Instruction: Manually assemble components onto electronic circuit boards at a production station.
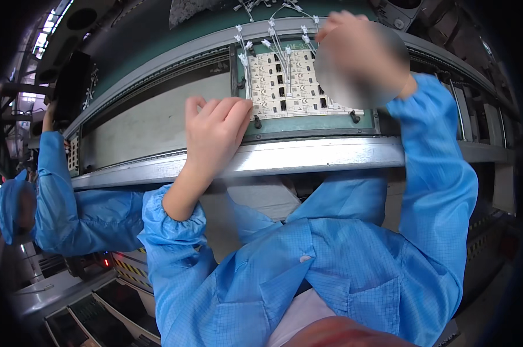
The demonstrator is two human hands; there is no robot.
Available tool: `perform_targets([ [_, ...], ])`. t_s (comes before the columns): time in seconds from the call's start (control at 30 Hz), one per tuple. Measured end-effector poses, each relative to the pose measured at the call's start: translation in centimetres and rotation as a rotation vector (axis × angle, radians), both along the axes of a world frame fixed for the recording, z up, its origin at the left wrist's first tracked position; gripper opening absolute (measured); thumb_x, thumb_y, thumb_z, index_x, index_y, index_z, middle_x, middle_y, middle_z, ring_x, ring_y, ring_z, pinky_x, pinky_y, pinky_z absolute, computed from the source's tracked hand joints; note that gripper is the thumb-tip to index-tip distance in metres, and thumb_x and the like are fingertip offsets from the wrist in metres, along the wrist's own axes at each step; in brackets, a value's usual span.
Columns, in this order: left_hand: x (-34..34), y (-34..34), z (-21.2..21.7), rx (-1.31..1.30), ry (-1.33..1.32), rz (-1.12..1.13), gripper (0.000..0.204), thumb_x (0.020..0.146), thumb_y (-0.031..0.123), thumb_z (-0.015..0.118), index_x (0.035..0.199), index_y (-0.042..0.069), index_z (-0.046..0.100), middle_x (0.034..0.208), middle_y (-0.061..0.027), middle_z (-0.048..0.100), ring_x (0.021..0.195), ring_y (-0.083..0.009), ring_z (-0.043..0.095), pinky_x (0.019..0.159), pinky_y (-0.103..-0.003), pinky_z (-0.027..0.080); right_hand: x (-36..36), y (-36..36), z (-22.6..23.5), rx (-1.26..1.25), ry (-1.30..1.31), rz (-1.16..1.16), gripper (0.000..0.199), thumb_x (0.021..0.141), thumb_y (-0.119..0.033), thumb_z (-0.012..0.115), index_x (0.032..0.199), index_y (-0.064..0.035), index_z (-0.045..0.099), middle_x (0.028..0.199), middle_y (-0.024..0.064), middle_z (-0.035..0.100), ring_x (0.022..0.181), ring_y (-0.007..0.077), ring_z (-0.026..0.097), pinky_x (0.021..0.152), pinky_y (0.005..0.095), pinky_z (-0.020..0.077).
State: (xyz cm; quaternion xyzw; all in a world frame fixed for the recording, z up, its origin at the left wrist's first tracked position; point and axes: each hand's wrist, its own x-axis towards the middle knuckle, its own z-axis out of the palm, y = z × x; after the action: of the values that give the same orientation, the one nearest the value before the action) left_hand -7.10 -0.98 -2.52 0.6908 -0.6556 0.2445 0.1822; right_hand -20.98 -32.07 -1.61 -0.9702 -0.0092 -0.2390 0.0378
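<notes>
A white circuit board panel (299,106), printed and divided into several small units with black parts, lies in a green carrier (307,124). Thin white wires with small white connectors (272,32) run along the panel and past its far edge. At the panel's near left corner is my left hand (215,130), back upward, fingers bent closed; their tips and anything between them are hidden. My right hand (359,52) is raised over the panel's far right part beside the connectors. Its fingers are curled together, partly blurred, and whatever they may hold cannot be made out.
A metal rail (307,155) runs along the near side of the conveyor line. Black clips (354,117) stand on the carrier's border. More white connectors lie on the green surface beyond the far rail. At the left, a co-worker in a blue sleeve (53,156) reaches toward the line.
</notes>
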Motion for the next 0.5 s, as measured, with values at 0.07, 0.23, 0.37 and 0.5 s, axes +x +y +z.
perform_targets([
  [0.07,-0.3,-0.1,-0.5,0.025,0.058,-0.006,0.012,0.084,0.014,0.076,0.095,0.014,0.071,0.09,0.0026,0.068,0.08,-0.0175,0.061,0.079,-0.039,0.039,2.8,-1.4,0.4,0.069,-0.185,0.09,0.019,0.093,-0.015,0.064,0.109,-0.0049,0.07,0.101,0.0119,0.067,0.098,0.0287,0.064,0.085,0.0424,0.0471],
  [0.23,-0.8,-0.2,-0.8,0.071,0.346,0.117,0.008,0.083,0.012,0.076,0.091,0.014,0.074,0.091,-0.0006,0.063,0.091,-0.0231,0.058,0.081,-0.039,0.037,7.9,-5.2,-3.5,0.134,-0.259,-0.03,0.023,0.086,-0.022,0.063,0.1,-0.0064,0.074,0.101,0.016,0.071,0.106,0.0342,0.064,0.088,0.0549,0.0429],
  [0.37,-0.3,0.4,-1.1,0.055,0.342,0.136,0.011,0.081,0.01,0.076,0.091,0.014,0.076,0.092,-0.0004,0.063,0.092,-0.0232,0.058,0.081,-0.038,0.038,10.7,-2.2,-3.1,-0.132,0.021,-0.554,0.016,0.081,-0.018,0.067,0.09,-0.0086,0.077,0.099,0.0133,0.071,0.105,0.0335,0.064,0.085,0.0564,0.0421],
  [0.5,-0.8,0.1,-1.0,0.02,0.358,0.172,0.011,0.08,0.011,0.077,0.089,0.017,0.077,0.091,0.0025,0.064,0.092,-0.0221,0.057,0.08,-0.038,0.038,10.0,-3.8,-2.1,-0.007,-0.201,-0.563,0.015,0.088,-0.021,0.064,0.092,-0.0076,0.071,0.094,0.0164,0.071,0.095,0.0365,0.068,0.081,0.0565,0.0433],
])
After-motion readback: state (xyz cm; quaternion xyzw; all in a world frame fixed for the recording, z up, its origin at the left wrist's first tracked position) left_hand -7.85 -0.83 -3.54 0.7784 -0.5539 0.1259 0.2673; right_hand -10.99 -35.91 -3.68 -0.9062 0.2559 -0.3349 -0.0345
